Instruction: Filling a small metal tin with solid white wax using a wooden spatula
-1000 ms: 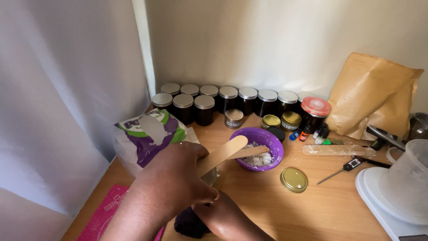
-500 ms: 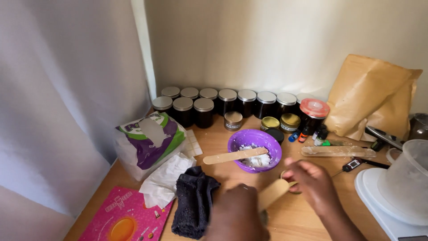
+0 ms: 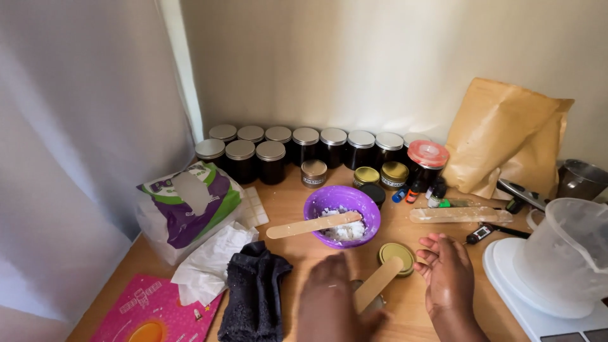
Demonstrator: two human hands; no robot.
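Seen from above, a wooden bench is crowded with jars and packets. At the bottom edge, the left hand, blurred, is closed around the lower end of a flat wooden stick that angles up and to the right; something small and dark sits under the hand, too hidden to name. The right hand lies just beside the stick, palm down, fingers loosely spread, holding nothing. The stick looks thin, light and stiff, like a wide craft stick; it is probably easiest gripped flat near one end, and could snap if bent hard.

Just beyond the stick's tip lies a round gold lid. Behind it stands a purple bowl with white flakes inside and a second wooden stick resting across its rim.

Along the back wall runs a row of dark jars with silver lids, and to their right a jar with a red lid. A crumpled brown paper bag leans at far right. On the left sits a clear plastic bag printed purple and green, with white tissue and a dark folded cloth in front of it. A pink card with an orange circle lies at bottom left. A translucent jug stands on a white scale at right.
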